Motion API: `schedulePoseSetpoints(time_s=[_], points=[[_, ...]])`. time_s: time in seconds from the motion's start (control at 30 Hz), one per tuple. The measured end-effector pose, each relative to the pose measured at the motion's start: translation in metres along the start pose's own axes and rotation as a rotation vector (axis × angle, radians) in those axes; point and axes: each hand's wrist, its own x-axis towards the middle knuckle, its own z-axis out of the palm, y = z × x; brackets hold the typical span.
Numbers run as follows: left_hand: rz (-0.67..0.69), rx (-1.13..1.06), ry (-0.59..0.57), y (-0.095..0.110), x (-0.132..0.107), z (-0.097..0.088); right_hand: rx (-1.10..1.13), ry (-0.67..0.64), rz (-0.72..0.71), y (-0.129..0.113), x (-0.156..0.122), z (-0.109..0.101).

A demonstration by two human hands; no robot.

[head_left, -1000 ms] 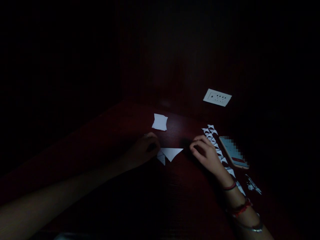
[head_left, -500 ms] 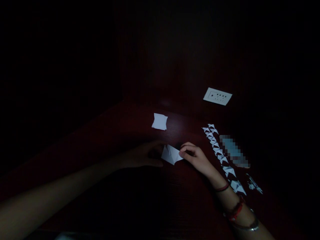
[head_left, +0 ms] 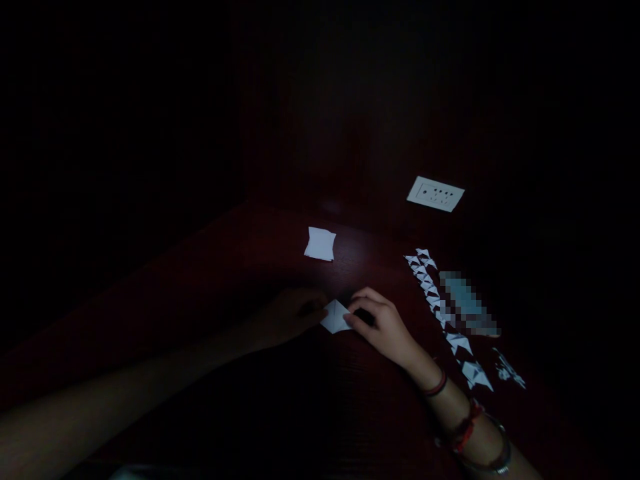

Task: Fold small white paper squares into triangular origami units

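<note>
A small white piece of folded paper (head_left: 335, 317), creased down its middle, sits between my two hands just above or on the dark red table. My left hand (head_left: 293, 315), deep in shadow, pinches its left corner between thumb and fingers. On the opposite side my right hand (head_left: 379, 323) grips the right corner with thumb and forefinger. Beyond my hands lies a stack of white paper squares (head_left: 321, 244). To the right runs a row of folded white paper pieces (head_left: 433, 295), the nearer ones larger in view.
Beside the row lies a blurred-out, bluish oblong object (head_left: 469, 303). Thin white scraps (head_left: 509, 369) rest nearer on the right. A white socket plate (head_left: 436, 194) is on the back panel. The dark red tabletop (head_left: 240, 247) fades into darkness at the left.
My right hand has moved slightly left and nearer. My left fingers have closed on the paper's left corner. The paper now looks smaller and diamond-shaped.
</note>
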Motion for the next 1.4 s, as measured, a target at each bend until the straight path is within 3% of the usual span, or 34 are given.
schedulePoseSetpoints(time_s=[0.17,0.33,0.43,0.57,0.77,0.97,1.17,1.4], points=[[-0.008,0.043,0.058,-0.011,-0.002,0.01,-0.068,-0.031,0.019,0.002,0.0,0.002],[0.063,0.436,0.131,-0.018,-0.005,0.018,-0.17,-0.206,-0.083,0.007,-0.004,0.001],[0.136,0.599,0.117,-0.014,-0.005,0.016,-0.225,-0.228,-0.113,0.01,-0.005,0.0],[0.267,0.574,0.056,-0.013,-0.003,0.012,-0.191,-0.167,-0.077,0.013,-0.002,0.001],[0.298,0.528,0.127,-0.029,-0.001,0.013,-0.025,-0.028,0.076,0.019,0.003,0.003],[0.313,0.49,0.01,-0.035,-0.003,0.013,0.071,0.08,0.22,0.026,0.009,0.009],[0.254,0.52,0.051,-0.036,-0.006,0.015,0.165,-0.007,0.185,0.027,0.006,0.007],[0.225,0.496,0.038,-0.04,-0.005,0.016,0.056,-0.024,0.205,0.023,0.007,0.007]])
